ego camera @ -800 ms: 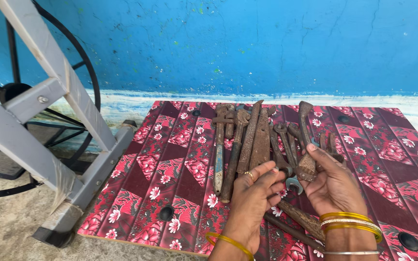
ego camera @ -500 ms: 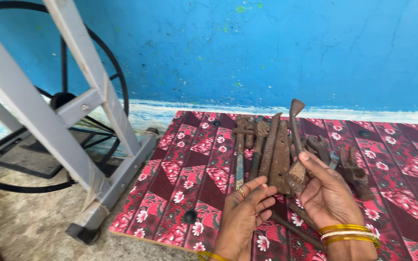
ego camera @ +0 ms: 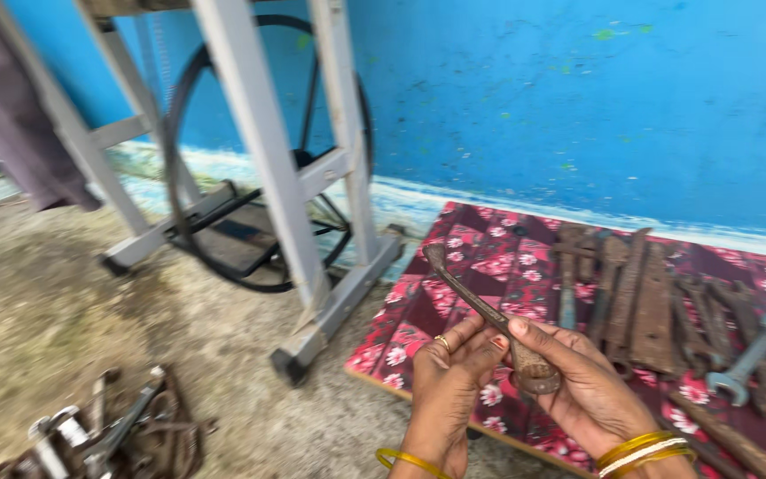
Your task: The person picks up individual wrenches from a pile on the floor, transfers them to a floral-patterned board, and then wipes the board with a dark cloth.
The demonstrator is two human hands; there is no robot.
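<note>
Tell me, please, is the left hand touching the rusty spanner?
Touching: the head view shows the left hand with its fingers pressed against the rusty spanner, which the right hand also holds.

I see a rust-brown spanner between my left hand and right hand. My left ring finger carries a gold ring, and both wrists wear yellow and gold bangles. The board under them is dark red with pink and white flowers. The tools in a row on it are rusty brown, and one open-ended spanner is dull blue-grey. The wall is bright blue with green flecks. The stand is pale grey and its wheel is black.
</note>
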